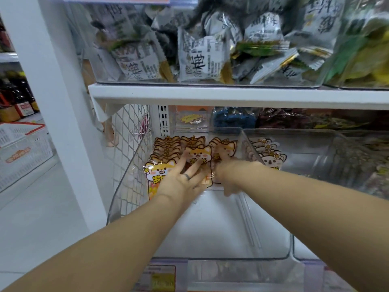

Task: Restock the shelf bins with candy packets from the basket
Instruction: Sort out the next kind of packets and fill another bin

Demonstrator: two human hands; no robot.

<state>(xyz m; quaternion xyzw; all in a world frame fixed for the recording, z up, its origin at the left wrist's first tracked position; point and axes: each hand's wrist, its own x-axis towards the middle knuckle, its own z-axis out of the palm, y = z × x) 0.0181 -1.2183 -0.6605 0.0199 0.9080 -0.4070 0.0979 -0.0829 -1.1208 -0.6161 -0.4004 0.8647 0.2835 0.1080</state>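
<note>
Setting: a shop aisle, a white shelf (231, 95) above and a second level beneath it, both lined with clear plastic bins; a wire mesh panel (128, 127) closes the left end.

Lower bin (210, 234): a clear bin at the left end of the lower level, its front half bare, its back half filled.

Candy packets (199, 153): orange-and-white packets printed with a cartoon fox face, standing in three rows against the bin's back wall.

Left hand (181, 182): reaches into the bin, a dark ring (187, 176) on one finger; its fingers (180, 164) are spread straight and pressed flat on the front packets of the left and middle rows.

Right hand (229, 171): reaches in beside the left, at the right-hand row near the bin's right wall; motion blur hides whether its fingers are apart or clamped on a packet.

Neighbouring bin (305, 148): just right of the first, with koala-face packets (271, 159) at its back left corner.

Upper bin (210, 82): on the shelf above, heaped with grey-and-white wrapped sweets (200, 60).

Basket (25, 148): white, red-handled, well apart at the far left beyond the shelf post.

Shelf edge: a yellow price label (162, 277) below the bin's front.
</note>
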